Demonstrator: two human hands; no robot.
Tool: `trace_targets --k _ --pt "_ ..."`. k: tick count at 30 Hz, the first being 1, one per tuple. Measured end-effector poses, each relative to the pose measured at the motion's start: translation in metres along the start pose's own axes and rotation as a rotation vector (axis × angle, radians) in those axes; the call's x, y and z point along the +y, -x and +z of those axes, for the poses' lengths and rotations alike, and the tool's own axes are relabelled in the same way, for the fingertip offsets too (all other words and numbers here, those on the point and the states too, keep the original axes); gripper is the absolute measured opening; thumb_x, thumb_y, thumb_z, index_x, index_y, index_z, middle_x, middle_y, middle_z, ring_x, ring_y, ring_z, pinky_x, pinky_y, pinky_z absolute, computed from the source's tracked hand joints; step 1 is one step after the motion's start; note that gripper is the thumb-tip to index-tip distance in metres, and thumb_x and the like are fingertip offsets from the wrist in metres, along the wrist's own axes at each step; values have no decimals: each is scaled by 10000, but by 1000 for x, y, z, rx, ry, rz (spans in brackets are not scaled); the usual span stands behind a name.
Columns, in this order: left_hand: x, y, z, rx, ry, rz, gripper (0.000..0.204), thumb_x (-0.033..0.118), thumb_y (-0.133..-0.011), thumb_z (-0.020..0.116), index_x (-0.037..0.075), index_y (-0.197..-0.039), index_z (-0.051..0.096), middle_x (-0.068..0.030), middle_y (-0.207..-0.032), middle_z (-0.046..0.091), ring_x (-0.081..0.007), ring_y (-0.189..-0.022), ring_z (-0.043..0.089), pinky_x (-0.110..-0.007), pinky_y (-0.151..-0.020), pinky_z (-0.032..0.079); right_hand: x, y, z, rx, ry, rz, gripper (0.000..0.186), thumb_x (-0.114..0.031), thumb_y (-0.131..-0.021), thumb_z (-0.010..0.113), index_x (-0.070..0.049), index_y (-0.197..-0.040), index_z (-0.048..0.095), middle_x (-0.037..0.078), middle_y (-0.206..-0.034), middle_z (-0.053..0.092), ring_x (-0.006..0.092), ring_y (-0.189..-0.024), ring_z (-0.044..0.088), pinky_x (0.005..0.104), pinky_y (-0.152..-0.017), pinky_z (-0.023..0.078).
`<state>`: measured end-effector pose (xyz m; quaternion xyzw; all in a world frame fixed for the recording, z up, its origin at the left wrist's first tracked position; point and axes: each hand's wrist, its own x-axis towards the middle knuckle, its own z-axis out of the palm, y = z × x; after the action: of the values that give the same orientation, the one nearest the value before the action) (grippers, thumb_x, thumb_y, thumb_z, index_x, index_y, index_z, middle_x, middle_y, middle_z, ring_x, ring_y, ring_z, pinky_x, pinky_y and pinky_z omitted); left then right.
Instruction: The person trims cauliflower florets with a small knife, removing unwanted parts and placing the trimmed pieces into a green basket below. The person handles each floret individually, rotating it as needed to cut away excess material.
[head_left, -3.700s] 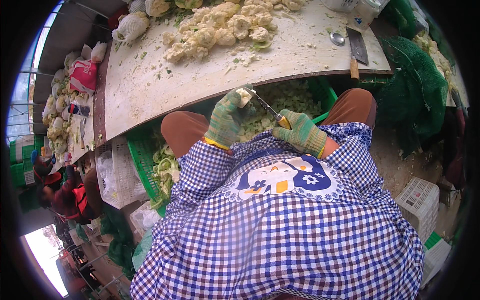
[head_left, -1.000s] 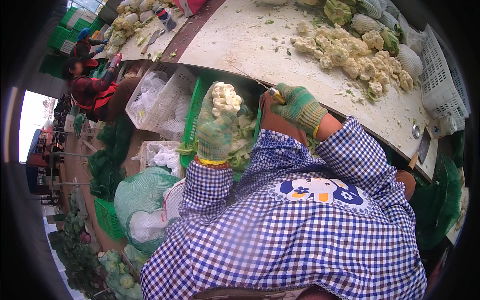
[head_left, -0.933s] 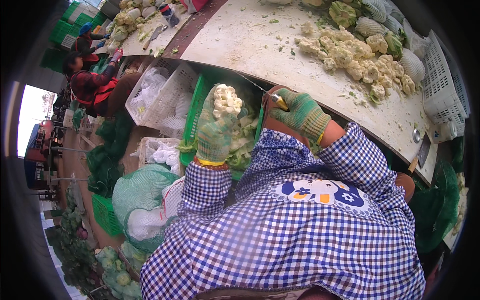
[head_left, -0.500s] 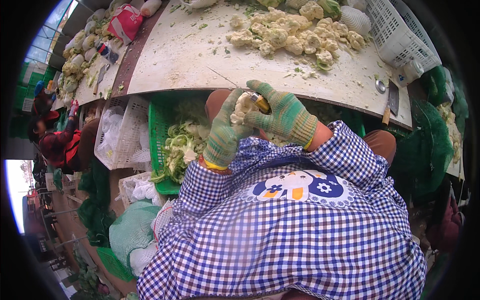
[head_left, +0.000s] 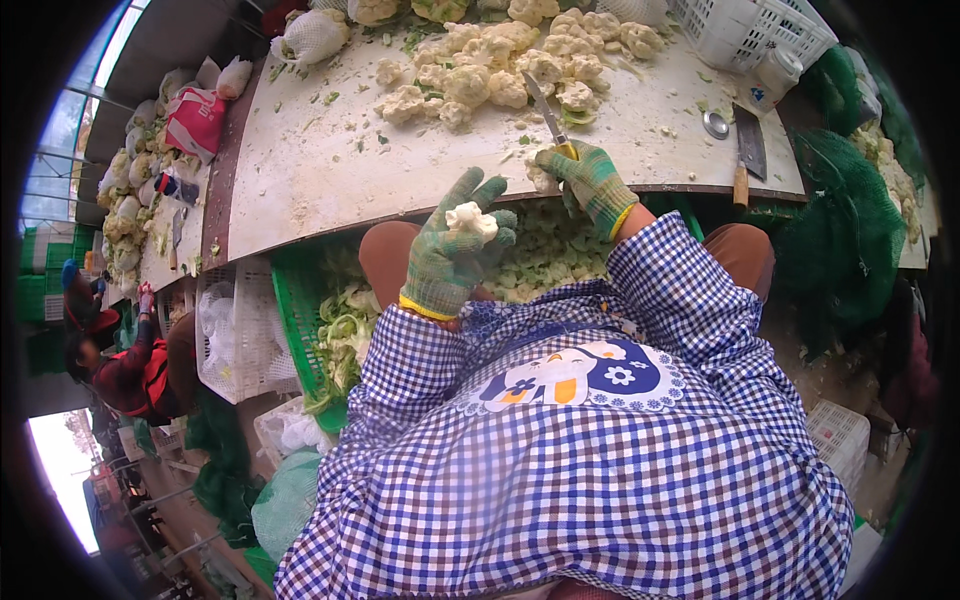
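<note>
Cauliflower trimming at a littered pale table, both gloved hands working
Left hand is cupping a small floret in half-curled fingers, just off the table's near edge; right hand is gripping a knife, blade pointing toward a cauliflower heap. Table is carrying crumbs and leaf scraps, with a cleaver lying at right beside a round metal lid. Green crate is holding leaves below; a co-worker in red is sitting farther left
</note>
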<state>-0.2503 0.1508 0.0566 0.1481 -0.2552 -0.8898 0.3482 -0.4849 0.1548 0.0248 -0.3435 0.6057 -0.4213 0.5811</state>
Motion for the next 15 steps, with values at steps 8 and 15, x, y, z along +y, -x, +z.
trace_targets --k 8,15 --pt "7 -10 -10 68 114 32 713 108 -814 650 -18 -1431 316 -220 -1399 424 -353 -1208 510 -479 -1020 439 28 -95 -24 227 1042 -87 582 -432 -876 552 -79 -1328 452 227 -1213 589 348 -1110 584 423 -942 448" --pt "15 -7 -8 161 94 115 683 111 -838 629 -35 -1427 315 -227 -1404 415 -363 -1259 459 -504 -1054 396 -4 -38 -18 334 705 -236 515 -430 -882 592 -24 -1196 545 218 -1015 663 353 -914 647 428 -808 500"
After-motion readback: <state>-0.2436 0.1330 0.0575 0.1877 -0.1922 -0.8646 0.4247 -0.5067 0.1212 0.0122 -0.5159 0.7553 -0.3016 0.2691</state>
